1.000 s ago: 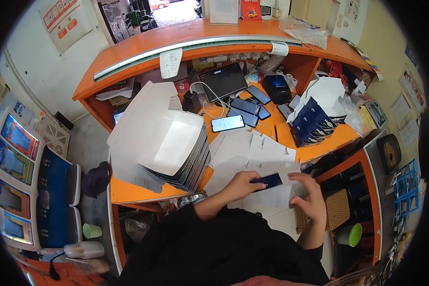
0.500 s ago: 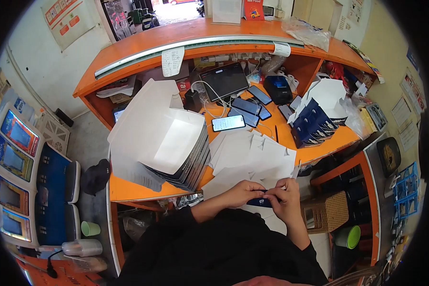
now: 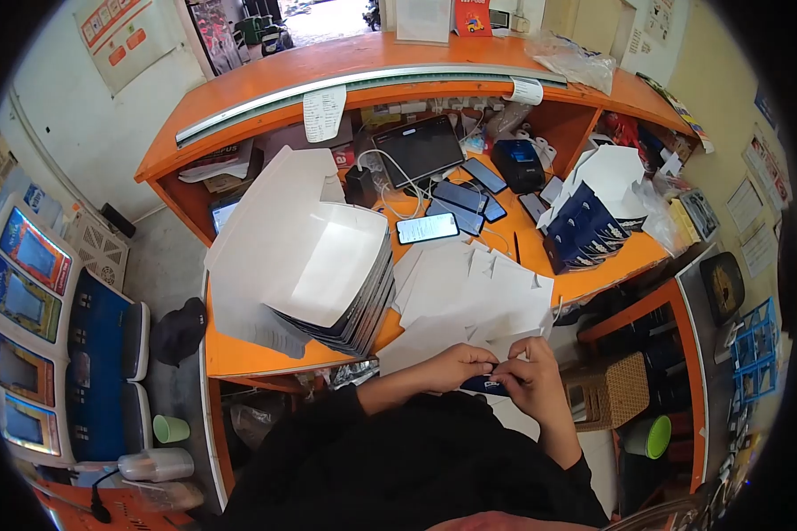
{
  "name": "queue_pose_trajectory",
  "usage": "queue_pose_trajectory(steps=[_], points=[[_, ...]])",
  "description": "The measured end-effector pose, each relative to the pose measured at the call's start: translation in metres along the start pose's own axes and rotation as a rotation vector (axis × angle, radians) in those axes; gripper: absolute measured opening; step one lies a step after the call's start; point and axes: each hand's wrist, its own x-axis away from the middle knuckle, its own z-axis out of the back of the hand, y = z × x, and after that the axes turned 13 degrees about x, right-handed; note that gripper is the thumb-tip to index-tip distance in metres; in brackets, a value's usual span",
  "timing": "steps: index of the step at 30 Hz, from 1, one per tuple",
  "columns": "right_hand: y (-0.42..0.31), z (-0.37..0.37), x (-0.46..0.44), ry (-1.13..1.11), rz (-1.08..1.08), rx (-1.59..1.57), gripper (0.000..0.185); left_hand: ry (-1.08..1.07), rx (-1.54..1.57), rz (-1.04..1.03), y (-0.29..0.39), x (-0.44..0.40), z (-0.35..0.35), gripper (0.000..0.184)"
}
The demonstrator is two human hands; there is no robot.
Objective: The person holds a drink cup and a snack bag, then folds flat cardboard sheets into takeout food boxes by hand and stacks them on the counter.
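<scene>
Close to my body, both hands pinch a dark blue carton [image 3: 478,386] at its edge. My left hand [image 3: 456,366] closes on it from the left, thumb and fingertips together. From the right, my right hand [image 3: 533,380] grips the same edge with bent fingers. Much of the carton is hidden behind my hands and black sleeves. Just beyond them, flat white carton blanks [image 3: 469,283] lie overlapping on the orange desk [image 3: 328,356]. A tall nested stack of open white-lined cartons [image 3: 336,274] stands to the left. Folded blue cartons [image 3: 589,226] are stacked at the right.
Several phones lie behind the blanks, one lit phone [image 3: 428,227] nearest. A tablet [image 3: 418,150], white cables and a black printer [image 3: 518,166] sit further back. Below the desk at right are a woven basket [image 3: 624,389] and a green bin [image 3: 657,437].
My fingers have shifted slightly along the carton's edge, and my right fingers are raised a little more. The whole view has moved slightly; the stacks stay where they were.
</scene>
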Motion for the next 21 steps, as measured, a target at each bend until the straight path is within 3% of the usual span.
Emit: queue_pose_trajectory(steps=[1, 4, 5, 7, 8, 10, 12, 15, 17, 18, 21], points=[[0.003, -0.002, 0.002, -0.035, 0.020, 0.018, 0.020, -0.004, -0.006, 0.005, 0.004, 0.002, -0.001, 0.019], [0.009, -0.008, 0.009, 0.330, -0.111, 0.151, 0.037, -0.030, -0.133, -0.143, 0.016, 0.006, -0.008, 0.019], [0.015, -0.014, 0.008, 0.466, -0.327, -0.148, 0.044, -0.040, -0.190, -0.216, 0.020, 0.008, -0.011, 0.019], [0.032, -0.023, 0.005, 0.720, -0.747, -0.763, 0.059, -0.267, -0.374, -0.311, 0.029, 0.012, -0.012, 0.022], [0.048, -0.006, 0.015, 0.498, -0.836, -1.196, 0.069, -0.380, -0.461, -0.355, 0.033, 0.015, -0.014, 0.025], [0.080, 0.004, 0.025, 0.358, -0.963, -1.698, 0.073, -0.459, -0.630, -0.238, 0.038, 0.015, -0.016, 0.029], [0.073, 0.003, 0.027, 0.598, -0.762, -1.448, 0.065, -0.531, -0.810, -0.075, 0.037, 0.008, -0.009, 0.030], [0.049, 0.004, 0.022, 0.883, -0.565, -1.106, 0.056, -0.201, -1.173, -0.390, 0.033, 0.019, -0.004, 0.051], [0.032, -0.002, 0.022, 1.007, -0.410, -0.989, 0.044, -0.001, -0.926, -0.480, 0.040, 0.014, -0.004, 0.064], [0.024, -0.008, 0.022, 0.930, -0.296, -0.838, 0.040, 0.096, -0.801, -0.518, 0.041, 0.012, -0.005, 0.070], [-0.002, -0.022, 0.020, 0.665, 0.039, -0.425, 0.034, 0.221, 0.148, -0.561, 0.034, -0.004, -0.018, 0.061]])
